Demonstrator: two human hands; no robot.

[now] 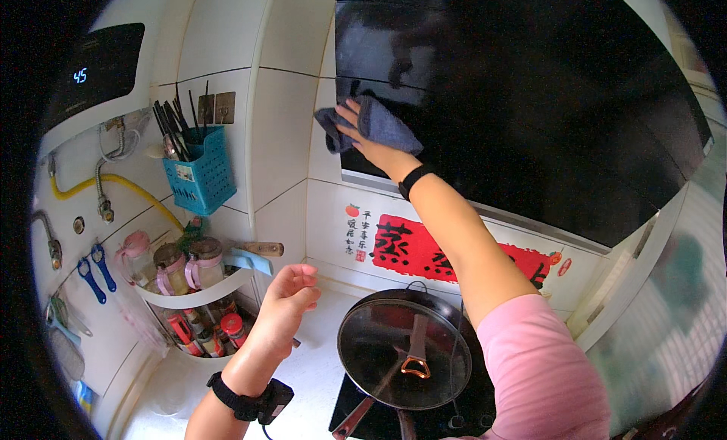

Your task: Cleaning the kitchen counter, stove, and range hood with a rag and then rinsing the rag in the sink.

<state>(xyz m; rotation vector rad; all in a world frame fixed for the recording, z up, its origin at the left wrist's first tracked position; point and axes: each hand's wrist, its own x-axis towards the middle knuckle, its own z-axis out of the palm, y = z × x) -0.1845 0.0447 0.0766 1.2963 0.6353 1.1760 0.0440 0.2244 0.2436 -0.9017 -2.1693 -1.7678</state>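
Note:
My right hand [369,139] holds a blue-grey cloth [392,125] against the lower left edge of a black glossy range-hood panel [522,110]. Part of the cloth hangs past the panel's left edge, in front of the white tiles, and folds hide some of the fingers. Lower down, my left hand [289,303] hovers over the white countertop [324,321] with its fingers loosely curled and nothing in them. A frying pan [443,298] with a glass lid [380,338] sits to its right on a black cooktop [363,411].
A blue plastic basket [199,173] of chopsticks hangs on the left wall. Below it, a corner rack [199,295] bears lidded jars [204,264] and red-capped bottles [232,324]. A wooden handle [264,248] juts out there. Pan handles [352,420] point towards me.

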